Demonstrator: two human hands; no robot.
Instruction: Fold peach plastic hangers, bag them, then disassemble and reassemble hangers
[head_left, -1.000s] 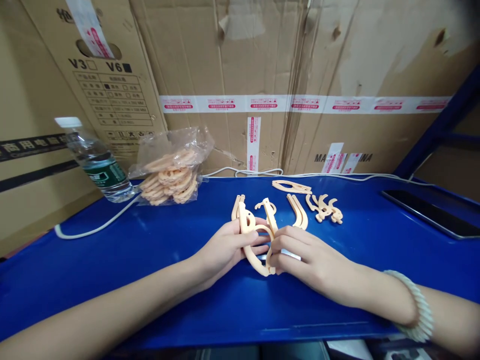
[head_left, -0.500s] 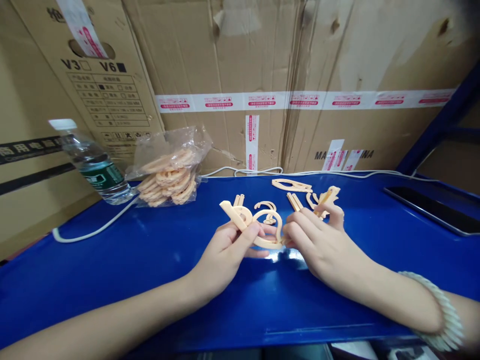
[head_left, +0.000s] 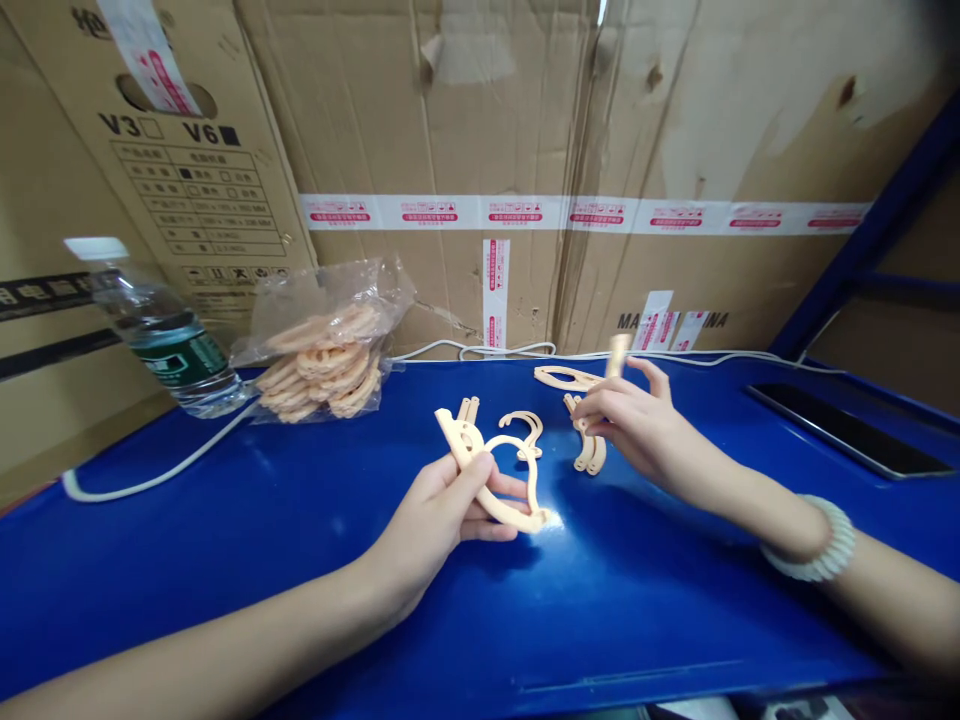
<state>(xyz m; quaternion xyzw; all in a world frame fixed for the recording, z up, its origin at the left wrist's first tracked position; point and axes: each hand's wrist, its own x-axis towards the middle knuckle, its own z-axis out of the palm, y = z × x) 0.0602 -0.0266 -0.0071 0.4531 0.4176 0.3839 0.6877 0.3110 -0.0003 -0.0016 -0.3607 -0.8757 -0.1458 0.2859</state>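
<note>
My left hand is closed on a cream plastic folding hanger, pinching its long curved arm between thumb and fingers; a looped part stands out to the right. My right hand is raised apart from it to the right, fingers curled around a cream plastic piece whose upper end sticks up above them. Under the right fingers lie several curved cream strips. Cream hook pieces and short straight strips rest just beyond the left hand.
A clear bag of cream hanger parts and a water bottle stand at the left. A black phone lies at the right. A white cable runs along the back of the blue table, before cardboard boxes.
My right hand has moved off the hanger, up and to the right, with a cream piece in its fingers. The left hand keeps its hold, and the hanger's right end dips lower.
</note>
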